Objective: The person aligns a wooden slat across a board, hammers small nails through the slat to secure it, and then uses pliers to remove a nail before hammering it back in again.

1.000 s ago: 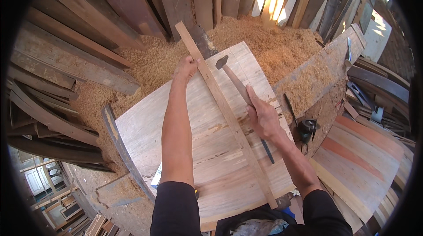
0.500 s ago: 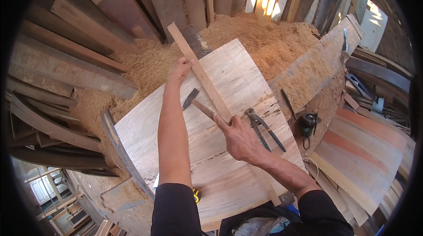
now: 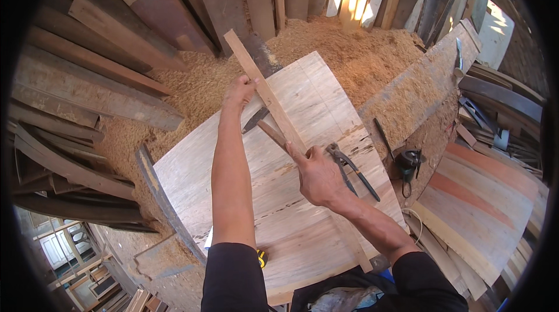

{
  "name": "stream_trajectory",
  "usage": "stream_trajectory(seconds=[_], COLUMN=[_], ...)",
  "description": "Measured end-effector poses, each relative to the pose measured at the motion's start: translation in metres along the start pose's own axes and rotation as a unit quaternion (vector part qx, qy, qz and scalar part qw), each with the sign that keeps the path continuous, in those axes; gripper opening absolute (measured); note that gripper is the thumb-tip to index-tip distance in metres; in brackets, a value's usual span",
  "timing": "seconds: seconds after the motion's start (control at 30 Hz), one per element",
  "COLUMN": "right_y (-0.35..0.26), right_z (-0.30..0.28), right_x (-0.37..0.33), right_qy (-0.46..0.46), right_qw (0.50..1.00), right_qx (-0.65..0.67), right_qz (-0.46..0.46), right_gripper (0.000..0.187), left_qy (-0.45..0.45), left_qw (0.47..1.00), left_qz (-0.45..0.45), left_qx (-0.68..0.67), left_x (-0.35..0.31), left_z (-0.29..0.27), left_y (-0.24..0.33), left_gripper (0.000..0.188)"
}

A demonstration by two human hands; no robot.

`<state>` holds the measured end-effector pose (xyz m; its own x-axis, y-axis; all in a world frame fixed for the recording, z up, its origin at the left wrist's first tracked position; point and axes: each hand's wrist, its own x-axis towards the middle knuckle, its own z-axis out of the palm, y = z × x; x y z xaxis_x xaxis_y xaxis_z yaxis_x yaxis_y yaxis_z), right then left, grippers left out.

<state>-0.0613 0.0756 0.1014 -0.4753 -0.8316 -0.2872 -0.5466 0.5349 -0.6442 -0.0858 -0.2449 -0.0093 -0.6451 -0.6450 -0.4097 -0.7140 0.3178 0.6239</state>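
A long narrow wooden strip [image 3: 269, 97] lies slantwise across a pale wooden panel [image 3: 192, 160], its far end jutting past the panel's edge. My left hand [image 3: 240, 93] pinches the strip's left edge near that far end; whether a nail is also between the fingers is too small to tell. In my right hand [image 3: 319, 177] is the handle of a hammer [image 3: 256, 118], index finger stretched along it. The hammer's dark head hovers over or rests on the panel, just left of the strip. Black-handled pincers [image 3: 362, 179] lie beside my right hand.
Sawdust [image 3: 326, 35] covers the ground beyond the panel. Boards [image 3: 224, 9] lean upright along the back. A curved wooden piece [image 3: 160, 195] borders the panel's left side. To the right are a dark round tool [image 3: 409, 160] and a striped panel [image 3: 477, 195]. A yellow-black tape measure [image 3: 262, 258] sits near my left sleeve.
The hammer has shifted slightly away from me and its head has turned. My right hand has moved with it, while my left hand stays at the strip.
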Motion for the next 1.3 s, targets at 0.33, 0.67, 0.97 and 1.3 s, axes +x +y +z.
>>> stream_trajectory(seconds=[0.33, 0.67, 0.97, 1.3], right_y=[0.007, 0.049, 0.049, 0.047], right_z=[-0.033, -0.035, -0.043, -0.045], right_x=[-0.013, 0.009, 0.030, 0.032], right_qy=[-0.104, 0.079, 0.040, 0.098], right_qw=[0.991, 0.995, 0.997, 0.991], right_qx=[0.072, 0.030, -0.046, 0.032], right_qz=[0.037, -0.055, -0.047, -0.086], right_gripper=[0.068, 0.076, 0.069, 0.066], left_qy=[-0.006, -0.004, -0.029, -0.013], left_qw=[1.000, 1.000, 0.998, 0.998], left_qz=[-0.004, -0.004, -0.017, 0.002], left_qx=[0.007, -0.008, 0.044, 0.054], left_x=[0.003, 0.003, -0.002, 0.003], left_z=[-0.002, -0.004, 0.001, 0.014], left_y=[-0.002, -0.003, 0.014, 0.015], left_gripper=[0.040, 0.038, 0.046, 0.045])
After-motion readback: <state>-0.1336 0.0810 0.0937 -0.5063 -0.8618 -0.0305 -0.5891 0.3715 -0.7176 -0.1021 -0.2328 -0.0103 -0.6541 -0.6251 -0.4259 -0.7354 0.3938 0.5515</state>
